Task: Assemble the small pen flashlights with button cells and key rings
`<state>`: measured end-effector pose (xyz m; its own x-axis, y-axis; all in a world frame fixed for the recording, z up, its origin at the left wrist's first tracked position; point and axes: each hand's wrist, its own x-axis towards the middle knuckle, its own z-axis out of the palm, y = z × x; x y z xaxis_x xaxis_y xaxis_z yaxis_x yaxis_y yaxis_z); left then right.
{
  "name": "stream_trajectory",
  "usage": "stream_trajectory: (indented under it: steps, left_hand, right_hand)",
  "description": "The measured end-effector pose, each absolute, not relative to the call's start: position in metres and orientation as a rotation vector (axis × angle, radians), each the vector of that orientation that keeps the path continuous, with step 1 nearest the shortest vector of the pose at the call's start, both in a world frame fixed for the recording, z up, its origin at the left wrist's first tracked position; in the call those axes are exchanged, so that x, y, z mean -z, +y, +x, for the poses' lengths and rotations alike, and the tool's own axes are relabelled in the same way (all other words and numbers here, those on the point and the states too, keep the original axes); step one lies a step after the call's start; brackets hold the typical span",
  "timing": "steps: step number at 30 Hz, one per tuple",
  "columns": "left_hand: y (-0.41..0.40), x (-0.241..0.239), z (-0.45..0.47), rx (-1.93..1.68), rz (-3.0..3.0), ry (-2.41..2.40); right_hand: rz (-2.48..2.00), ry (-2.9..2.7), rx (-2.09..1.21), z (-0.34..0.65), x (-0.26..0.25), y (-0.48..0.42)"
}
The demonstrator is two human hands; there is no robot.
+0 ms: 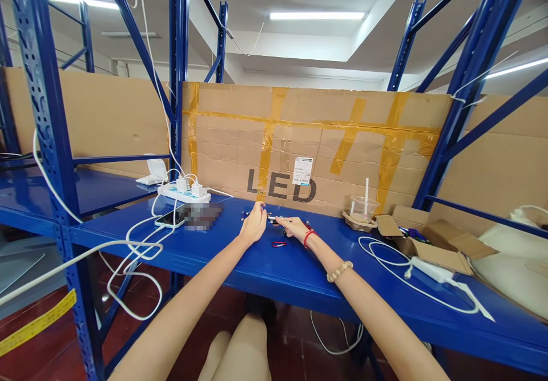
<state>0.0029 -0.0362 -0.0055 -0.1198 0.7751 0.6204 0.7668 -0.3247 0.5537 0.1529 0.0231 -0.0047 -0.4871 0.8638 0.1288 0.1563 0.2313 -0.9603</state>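
Observation:
Both my arms reach forward over a blue metal shelf (265,267). My left hand (253,224) is curled, its fingers pinched on the left end of a small silvery metal object (271,219) lying near the cardboard wall. My right hand (293,226) grips the other end of the same object, fingers closed. A red cord is tied at my right wrist and a bead bracelet (339,271) sits further up the arm. A small red carabiner (278,244) lies on the shelf just in front of my hands. Small dark parts lie around the object, too small to name.
A cardboard sheet marked LED (282,187) backs the shelf. A white power strip (184,194) with chargers, a phone (170,217) and white cables (137,250) lie left. A plastic cup (364,208), an open cardboard box (428,243) and a white charger (431,268) sit right. Blue rack posts (47,141) stand around.

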Motion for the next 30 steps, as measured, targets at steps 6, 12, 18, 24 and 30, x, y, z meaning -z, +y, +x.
stream_trajectory:
  steps: [6,12,18,24,30]
  left_hand:
    - [-0.033,0.005,0.0,-1.512,1.97,1.882]
    - [-0.033,0.006,-0.001,-1.488,1.994,1.862]
    - [-0.033,0.005,-0.001,-1.446,2.054,1.864]
    - [-0.041,0.003,0.006,-1.302,2.297,1.745]
    - [-0.041,0.004,0.009,-1.145,2.489,1.737]
  right_hand:
    - [-0.949,-1.816,-1.281,0.151,0.005,0.023]
    - [-0.922,-1.828,-1.3,0.151,0.004,0.02]
    - [-0.886,-1.818,-1.335,0.152,0.005,0.02]
    - [-0.91,-1.798,-1.322,0.152,0.004,0.02]
    - [-0.929,-1.793,-1.311,0.151,0.002,0.017]
